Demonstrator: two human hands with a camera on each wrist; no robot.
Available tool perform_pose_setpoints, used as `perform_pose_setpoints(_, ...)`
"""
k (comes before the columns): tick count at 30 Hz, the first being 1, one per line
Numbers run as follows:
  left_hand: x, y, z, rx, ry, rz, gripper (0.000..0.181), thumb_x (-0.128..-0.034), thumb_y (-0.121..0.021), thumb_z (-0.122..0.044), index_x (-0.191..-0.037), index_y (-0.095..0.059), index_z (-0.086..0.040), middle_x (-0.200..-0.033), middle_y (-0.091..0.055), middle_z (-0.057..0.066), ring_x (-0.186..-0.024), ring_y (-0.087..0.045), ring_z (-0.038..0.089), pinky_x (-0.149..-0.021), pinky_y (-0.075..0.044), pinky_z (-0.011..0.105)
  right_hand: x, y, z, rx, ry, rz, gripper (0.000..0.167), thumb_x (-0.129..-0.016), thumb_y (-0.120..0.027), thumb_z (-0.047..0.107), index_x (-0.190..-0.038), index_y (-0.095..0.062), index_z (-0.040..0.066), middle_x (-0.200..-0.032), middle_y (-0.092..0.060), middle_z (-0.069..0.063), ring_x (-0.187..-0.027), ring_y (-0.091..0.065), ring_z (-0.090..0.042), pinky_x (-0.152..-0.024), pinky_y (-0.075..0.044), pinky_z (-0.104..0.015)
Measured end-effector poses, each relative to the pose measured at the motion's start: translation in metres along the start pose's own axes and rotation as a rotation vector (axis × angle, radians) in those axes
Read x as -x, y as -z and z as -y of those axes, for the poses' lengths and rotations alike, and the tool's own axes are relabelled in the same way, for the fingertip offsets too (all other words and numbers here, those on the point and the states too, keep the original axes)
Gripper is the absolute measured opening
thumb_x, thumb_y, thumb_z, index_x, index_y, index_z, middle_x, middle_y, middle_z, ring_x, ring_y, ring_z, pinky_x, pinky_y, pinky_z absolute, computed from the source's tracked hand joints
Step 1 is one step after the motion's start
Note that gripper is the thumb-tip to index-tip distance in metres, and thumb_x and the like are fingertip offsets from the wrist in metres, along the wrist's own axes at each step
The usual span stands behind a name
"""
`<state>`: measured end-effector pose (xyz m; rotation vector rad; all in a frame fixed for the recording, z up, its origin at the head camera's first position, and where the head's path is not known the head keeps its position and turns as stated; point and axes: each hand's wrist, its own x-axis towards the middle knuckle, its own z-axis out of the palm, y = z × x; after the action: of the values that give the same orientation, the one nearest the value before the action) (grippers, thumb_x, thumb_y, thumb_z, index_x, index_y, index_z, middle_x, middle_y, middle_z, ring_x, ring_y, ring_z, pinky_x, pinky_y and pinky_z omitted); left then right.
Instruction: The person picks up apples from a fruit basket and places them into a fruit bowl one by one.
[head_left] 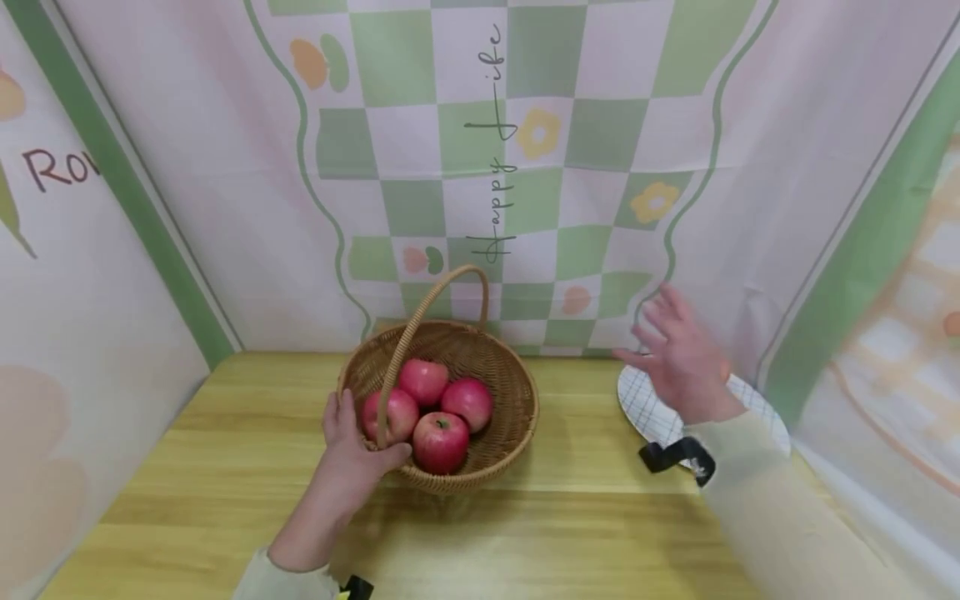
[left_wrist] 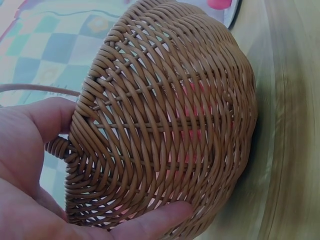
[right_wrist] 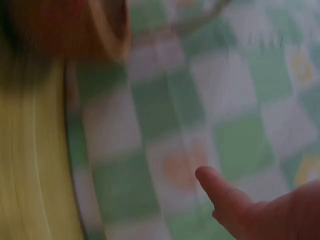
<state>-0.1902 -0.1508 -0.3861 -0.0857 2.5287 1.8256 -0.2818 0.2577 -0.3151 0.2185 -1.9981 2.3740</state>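
A round wicker basket [head_left: 512, 400] with an arched handle stands on the table, holding several red apples [head_left: 441, 443]. At its left side my left hand [head_left: 351, 458] grips the rim by the handle's foot, thumb over the rim and fingers along the outer wall. In the left wrist view, red shows through the basket's weave [left_wrist: 150, 120]. To the right, my right hand [head_left: 686, 362] is in the air over a white plate [head_left: 645, 408] with a dark grid pattern, fingers spread and holding nothing. Behind that hand, a small reddish-orange patch [head_left: 725, 371] peeks out, mostly hidden.
The light wooden table [head_left: 585, 533] ends at the back against a hanging cloth [head_left: 480, 142] with green and white checks. More printed cloth [head_left: 112, 275] closes off the left side, and another panel [head_left: 892, 333] the right. The right wrist view is blurred.
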Motion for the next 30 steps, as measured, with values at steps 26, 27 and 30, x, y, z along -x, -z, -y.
perform_pose_setpoints(26, 0.003, -0.009, -0.001, -0.112, -0.097, -0.009, 0.116, -0.0801, -0.083, -0.015, -0.161, 0.000, -0.012, -0.160, 0.024, 0.014, -0.140, -0.015, 0.053, -0.104, -0.032, 0.062, 0.044, -0.143, -0.079, 0.141, -0.266, 0.426, 0.076, -0.088, -0.076, 0.009, -0.154, -0.039, 0.017, -0.155, -0.033, -0.019, -0.125, -0.050, -0.041, -0.091, -0.049, -0.054)
perform_pose_setpoints(27, 0.004, -0.009, -0.001, -0.121, -0.099, -0.009, 0.116, -0.0802, -0.083, -0.015, -0.161, 0.000, -0.012, -0.160, 0.024, 0.014, -0.140, -0.017, 0.053, -0.103, -0.033, 0.062, 0.044, -0.142, -0.080, 0.154, -0.276, 0.432, 0.076, -0.088, -0.075, 0.009, -0.154, -0.039, 0.017, -0.155, -0.033, -0.018, -0.125, -0.051, -0.040, -0.092, -0.048, -0.055)
perform_pose_setpoints(30, 0.006, -0.010, -0.003, -0.154, -0.111, -0.013, 0.116, -0.0803, -0.083, -0.016, -0.161, 0.000, -0.013, -0.161, 0.024, 0.013, -0.138, -0.023, 0.053, -0.100, -0.037, 0.061, 0.044, -0.142, -0.083, 0.185, -0.298, 0.455, 0.076, -0.089, -0.074, 0.007, -0.155, -0.037, 0.014, -0.156, -0.033, -0.017, -0.122, -0.053, -0.036, -0.091, -0.048, -0.056)
